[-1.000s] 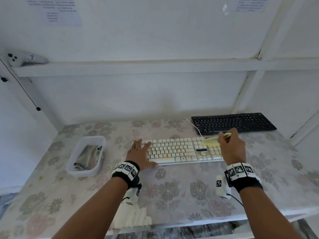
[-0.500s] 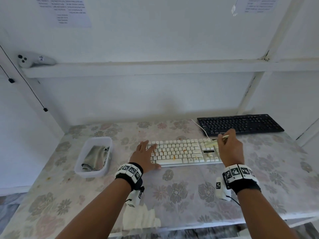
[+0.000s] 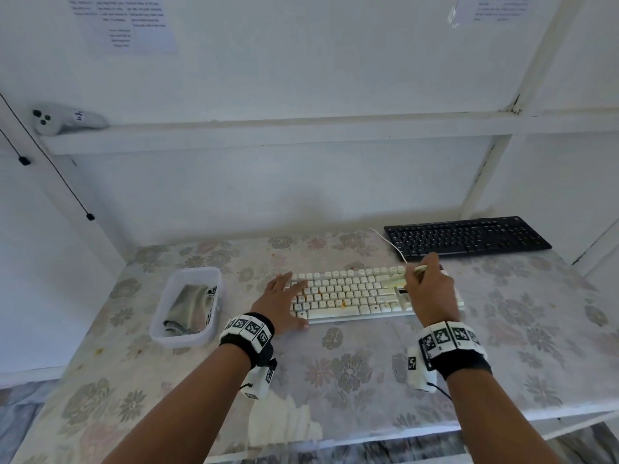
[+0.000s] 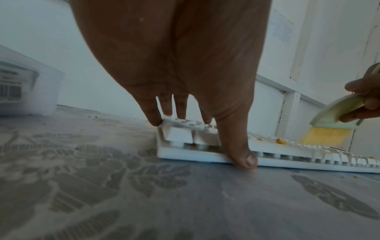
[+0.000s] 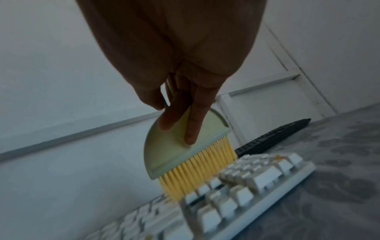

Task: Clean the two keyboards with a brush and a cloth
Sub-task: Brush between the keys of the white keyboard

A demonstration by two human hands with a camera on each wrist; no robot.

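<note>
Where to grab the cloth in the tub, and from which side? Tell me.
Pinch the raised fold in the middle of the cloth, coming straight down from above. It lies crumpled inside the plastic tub, whose walls block any sideways approach, and the open top is the only way in. The left hand, flat on the white keyboard, is nearer.
</note>
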